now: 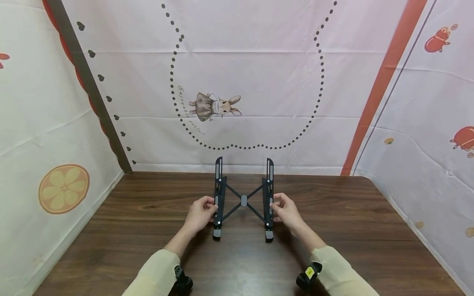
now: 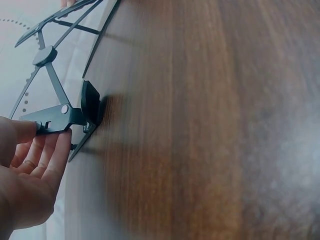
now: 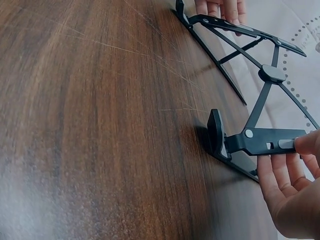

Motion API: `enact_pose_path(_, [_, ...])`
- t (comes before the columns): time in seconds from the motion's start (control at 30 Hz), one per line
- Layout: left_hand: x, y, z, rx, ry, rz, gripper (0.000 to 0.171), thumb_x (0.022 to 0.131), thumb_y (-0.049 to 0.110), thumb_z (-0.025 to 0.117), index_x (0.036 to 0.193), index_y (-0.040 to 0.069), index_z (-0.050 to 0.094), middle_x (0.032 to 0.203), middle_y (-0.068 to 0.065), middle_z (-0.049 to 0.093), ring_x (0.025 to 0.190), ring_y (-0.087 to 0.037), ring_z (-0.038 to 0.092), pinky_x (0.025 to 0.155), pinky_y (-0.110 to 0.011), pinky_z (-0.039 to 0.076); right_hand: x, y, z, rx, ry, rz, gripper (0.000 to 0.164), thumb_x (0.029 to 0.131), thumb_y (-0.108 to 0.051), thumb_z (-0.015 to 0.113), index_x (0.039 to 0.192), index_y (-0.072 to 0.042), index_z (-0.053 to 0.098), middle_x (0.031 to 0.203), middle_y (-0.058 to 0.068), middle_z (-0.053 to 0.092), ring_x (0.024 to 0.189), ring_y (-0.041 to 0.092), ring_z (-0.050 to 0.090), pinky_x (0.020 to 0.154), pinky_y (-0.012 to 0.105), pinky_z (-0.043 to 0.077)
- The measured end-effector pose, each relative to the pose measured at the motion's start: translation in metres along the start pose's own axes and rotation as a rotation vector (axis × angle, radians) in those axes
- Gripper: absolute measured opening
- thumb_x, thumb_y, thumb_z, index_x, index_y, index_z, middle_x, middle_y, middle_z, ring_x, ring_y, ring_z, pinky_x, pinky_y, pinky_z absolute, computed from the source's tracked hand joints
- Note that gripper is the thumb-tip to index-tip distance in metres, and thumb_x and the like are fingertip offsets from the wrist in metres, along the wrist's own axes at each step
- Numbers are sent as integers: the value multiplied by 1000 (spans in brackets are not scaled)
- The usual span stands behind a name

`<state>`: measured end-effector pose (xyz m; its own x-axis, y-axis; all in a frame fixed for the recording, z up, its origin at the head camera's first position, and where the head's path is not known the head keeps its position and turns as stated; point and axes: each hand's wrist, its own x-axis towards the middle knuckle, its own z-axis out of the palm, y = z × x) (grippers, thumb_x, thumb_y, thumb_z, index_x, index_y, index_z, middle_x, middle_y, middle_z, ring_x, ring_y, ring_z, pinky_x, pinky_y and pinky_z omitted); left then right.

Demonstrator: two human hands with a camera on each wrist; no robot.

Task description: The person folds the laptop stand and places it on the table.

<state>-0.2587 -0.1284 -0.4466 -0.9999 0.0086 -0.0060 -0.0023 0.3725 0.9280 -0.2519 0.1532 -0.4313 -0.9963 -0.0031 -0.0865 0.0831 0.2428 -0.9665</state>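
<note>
A black folding laptop stand (image 1: pixel 243 201) is spread open on the wooden table, its two side rails joined by an X-shaped brace with a grey hub. My left hand (image 1: pixel 200 214) pinches the left rail, the thumb on top and the fingers underneath, as the left wrist view shows on that rail (image 2: pixel 55 119). On the other side my right hand (image 1: pixel 286 211) grips the right rail (image 3: pixel 270 141) in the same way, thumb over a grey pad. Upturned lips stand at the rails' near ends. In the wrist views, the rails slope above base bars that rest on the table.
The brown wooden table (image 1: pixel 148 246) spans the front. Behind it hangs a white cloth (image 1: pixel 259 90) printed with a rabbit and dotted lines, and patterned cloth also covers both sides. Black wrist cameras (image 1: pixel 309 276) sit on both sleeves.
</note>
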Motion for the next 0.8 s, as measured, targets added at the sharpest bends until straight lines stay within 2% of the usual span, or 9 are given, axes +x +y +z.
enact_pose_path(0.2, [-1, -1, -3, -10, 6, -3, 17, 88, 8, 59, 104, 3, 59, 89, -9, 61, 73, -15, 62, 60, -27, 55, 1, -1, 4, -7, 6, 26, 21, 90, -6, 53, 110, -2, 53, 98, 13, 57, 81, 20, 61, 72, 38, 55])
enact_pose_path(0.43, [1, -1, -6, -4, 30, -3, 21, 87, 8, 60, 106, 0, 59, 87, -9, 63, 70, -16, 63, 59, -28, 55, 1, -3, 8, -14, 21, 26, 21, 90, -6, 54, 110, -1, 52, 97, 13, 58, 80, 19, 61, 70, 37, 55])
enact_pose_path(0.8, [1, 0, -5, -2, 45, -2, 12, 87, 9, 61, 97, 3, 60, 84, -9, 64, 71, -18, 64, 57, -28, 55, 3, -1, 10, 27, 39, 27, 16, 89, -5, 54, 104, 0, 52, 93, 11, 59, 74, 19, 62, 68, 37, 55])
